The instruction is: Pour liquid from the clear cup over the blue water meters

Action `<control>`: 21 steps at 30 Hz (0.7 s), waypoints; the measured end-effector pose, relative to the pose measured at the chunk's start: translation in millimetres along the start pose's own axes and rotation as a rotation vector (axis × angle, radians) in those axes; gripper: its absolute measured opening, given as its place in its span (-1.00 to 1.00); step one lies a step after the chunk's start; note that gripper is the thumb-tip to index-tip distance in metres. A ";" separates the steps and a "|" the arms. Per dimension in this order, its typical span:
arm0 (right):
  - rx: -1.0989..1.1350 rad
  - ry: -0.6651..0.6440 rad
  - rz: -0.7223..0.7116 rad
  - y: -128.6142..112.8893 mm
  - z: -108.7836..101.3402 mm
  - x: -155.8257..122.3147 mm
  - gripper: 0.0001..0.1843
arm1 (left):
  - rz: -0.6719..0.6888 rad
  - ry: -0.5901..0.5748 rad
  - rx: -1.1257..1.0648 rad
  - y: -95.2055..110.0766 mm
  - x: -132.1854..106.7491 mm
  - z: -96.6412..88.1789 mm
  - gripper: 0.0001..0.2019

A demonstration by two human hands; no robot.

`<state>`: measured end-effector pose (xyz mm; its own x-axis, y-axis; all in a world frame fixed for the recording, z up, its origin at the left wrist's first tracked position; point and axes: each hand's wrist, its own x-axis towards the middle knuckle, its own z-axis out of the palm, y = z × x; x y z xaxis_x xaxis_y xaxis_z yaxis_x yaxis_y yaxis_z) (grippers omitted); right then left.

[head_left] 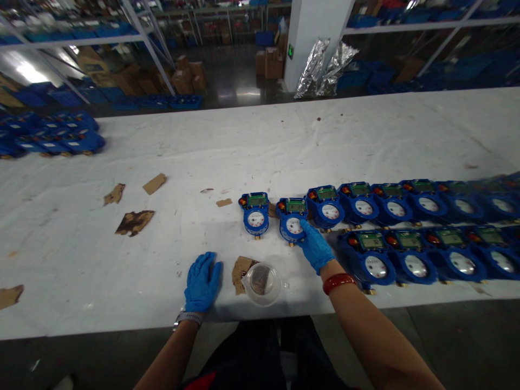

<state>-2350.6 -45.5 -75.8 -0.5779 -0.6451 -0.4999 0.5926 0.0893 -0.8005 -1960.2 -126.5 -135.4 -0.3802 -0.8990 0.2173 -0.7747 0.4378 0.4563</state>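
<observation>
Near edge: both forearms reach over the table's front rim, with dark clothing between them below.
Left hand (202, 281): blue-gloved, lying flat and released on the white table (81, 260), palm down, fingers together, grasping nothing; a watch sits at the wrist.
Right hand (314, 247): blue-gloved, fingers bent over the lower right edge of a blue water meter (291, 219); a red bangle circles the wrist. Whether it truly grips or only rests on it, I cannot tell.
Meter in hand: second from the left in the back row, just beside the leftmost meter (255, 213), its white dial uncovered above the fingers.
Clear round cup (262, 283): one, between the two hands, touching a cardboard scrap (240, 271).
Meter rows: two, running off to the right; about nine in the back, five in the front, the far ones blurred.
Cardboard scraps: about seven scattered to the left.
Far-left pile (52, 138): more blue meters, too blurred to count.
</observation>
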 end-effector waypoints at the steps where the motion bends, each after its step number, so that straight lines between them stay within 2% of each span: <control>1: 0.003 -0.003 0.002 0.8 -1.4 1.2 -0.50 | 0.000 0.003 0.000 -0.1 -0.2 0.1 -0.51; 12: 0.013 -0.012 -0.019 5.0 -5.1 7.3 -0.51 | 0.000 0.014 -0.010 -0.5 0.0 0.3 -0.52; 21: -0.118 -0.064 -0.150 12.6 -15.9 12.6 -0.39 | 0.005 0.026 -0.009 0.5 -0.1 -0.3 -0.53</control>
<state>-2359.4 -40.5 -97.5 -0.6157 -0.7044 -0.3531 0.4304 0.0746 -0.8995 -1960.4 -126.2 -134.9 -0.3707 -0.8968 0.2417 -0.7683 0.4423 0.4626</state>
